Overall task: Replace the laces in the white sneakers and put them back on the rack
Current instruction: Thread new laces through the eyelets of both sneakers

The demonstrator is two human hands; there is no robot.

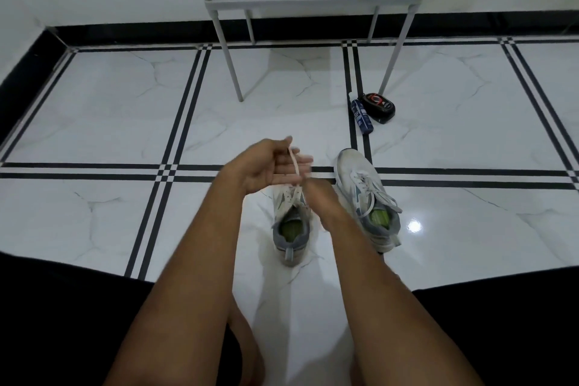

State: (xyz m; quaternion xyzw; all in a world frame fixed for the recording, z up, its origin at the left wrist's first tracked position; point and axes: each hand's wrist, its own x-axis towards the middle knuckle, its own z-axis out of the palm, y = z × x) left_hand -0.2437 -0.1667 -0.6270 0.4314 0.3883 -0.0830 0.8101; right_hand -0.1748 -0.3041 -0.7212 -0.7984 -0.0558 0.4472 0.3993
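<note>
Left sneaker on floor at centre, right sneaker at 3 o'clock of it. Left hand pinching lace, pulled taut upward. Right hand grip state unclear, blurred. Risk: uneven lace ends, skipped eyelet. Rack at 12 o'clock.

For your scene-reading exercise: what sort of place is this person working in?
Probably a home hallway or entry corner: a tiled floor, a grey rack against the wall, and two sneakers beside shoe-care bottles.
</note>
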